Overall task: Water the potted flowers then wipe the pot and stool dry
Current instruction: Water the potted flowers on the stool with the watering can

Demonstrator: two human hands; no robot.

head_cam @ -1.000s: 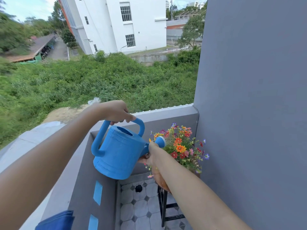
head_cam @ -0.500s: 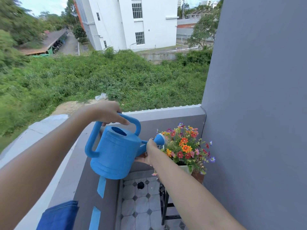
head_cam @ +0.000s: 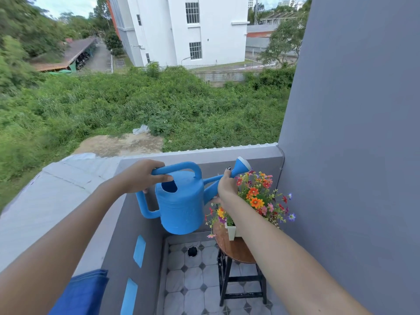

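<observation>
Above the stool (head_cam: 236,250), the left hand (head_cam: 138,178) gripped the watering can (head_cam: 181,201) handle while the right hand (head_cam: 227,187) clasped its spout beside the flowers (head_cam: 256,196).

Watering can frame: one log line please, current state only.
phase: watering | left hand: grip on watering can handle | right hand: grip on spout | rose: raised beside flowers | stool: unwiped

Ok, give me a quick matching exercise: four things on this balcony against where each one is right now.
1. blue plastic watering can
2. white rectangular flower pot
3. folded blue cloth
4. round floor drain

A. on the grey parapet ledge
B. on the round wooden stool
C. held in both hands
D. in the tiled floor

Pairs: 1-C, 2-B, 3-A, 4-D
</observation>
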